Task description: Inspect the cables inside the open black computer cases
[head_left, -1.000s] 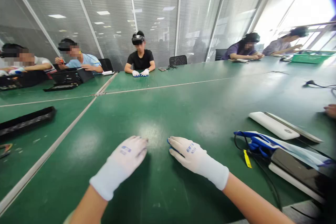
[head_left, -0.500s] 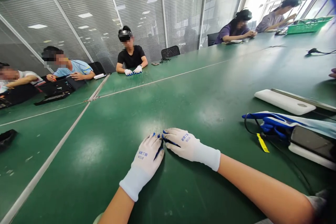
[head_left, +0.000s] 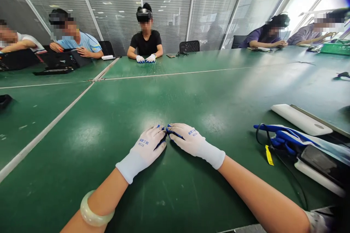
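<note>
On the smooth green tabletop (head_left: 197, 94), the white-knit-gloved left hand (head_left: 147, 145) and similarly gloved right hand (head_left: 189, 139) are laid palm-down, fingers loosely extended — nothing visibly held. A resting pose is suggested — any grasp would call for lifting off the tabletop.

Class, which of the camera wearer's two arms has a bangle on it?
The left arm: a pale bangle rings it. The right arm shows none along its visible skin.

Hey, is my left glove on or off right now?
On: the white glove covers the left hand, and bare forearm shows beyond its cuff.
</note>
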The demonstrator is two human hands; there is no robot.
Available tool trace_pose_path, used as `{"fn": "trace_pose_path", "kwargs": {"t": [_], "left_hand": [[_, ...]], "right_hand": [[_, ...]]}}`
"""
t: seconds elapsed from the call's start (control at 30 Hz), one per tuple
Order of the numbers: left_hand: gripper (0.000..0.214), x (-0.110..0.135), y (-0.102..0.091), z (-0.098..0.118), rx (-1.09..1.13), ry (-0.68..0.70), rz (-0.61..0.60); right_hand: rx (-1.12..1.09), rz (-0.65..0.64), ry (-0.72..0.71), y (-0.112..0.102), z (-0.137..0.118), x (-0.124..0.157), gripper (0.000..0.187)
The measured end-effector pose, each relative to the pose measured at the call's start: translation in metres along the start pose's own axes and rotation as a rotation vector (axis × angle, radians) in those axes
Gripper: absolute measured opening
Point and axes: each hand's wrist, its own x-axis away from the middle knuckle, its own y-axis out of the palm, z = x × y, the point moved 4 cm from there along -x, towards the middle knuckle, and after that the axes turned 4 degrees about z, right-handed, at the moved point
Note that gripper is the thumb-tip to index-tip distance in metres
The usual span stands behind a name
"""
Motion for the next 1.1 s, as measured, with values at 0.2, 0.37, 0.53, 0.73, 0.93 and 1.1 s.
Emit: {"fn": "trace_pose_path", "kwargs": {"t": [0.2, 0.37, 0.53, 0.73, 0.93, 1.1], "left_hand": [[0.037, -0.001, 0.000, 0.000, -0.002, 0.008, -0.006], [0.037, 0.000, 0.001, 0.002, -0.015, 0.000, -0.016], [0.037, 0.000, 0.000, 0.005, -0.030, 0.011, -0.019], [0.038, 0.003, -0.004, 0.007, -0.030, 0.017, -0.007], [0.038, 0.004, -0.007, 0.010, -0.043, 0.029, 0.012], [0.038, 0.006, -0.002, 0.007, -0.053, 0.037, 0.023]], "right_hand": [[-0.013, 0.031, 0.017, -0.002, -0.002, 0.001, 0.036], [-0.019, 0.022, -0.030, -0.005, -0.004, 0.003, 0.038], [-0.018, 0.016, -0.047, -0.007, -0.005, 0.005, 0.039], [0.027, 0.015, -0.089, -0.006, -0.006, 0.008, 0.038], [0.067, -0.008, -0.102, -0.003, -0.004, 0.011, 0.039], [0.069, 0.013, -0.139, -0.002, -0.002, 0.012, 0.039]]}}
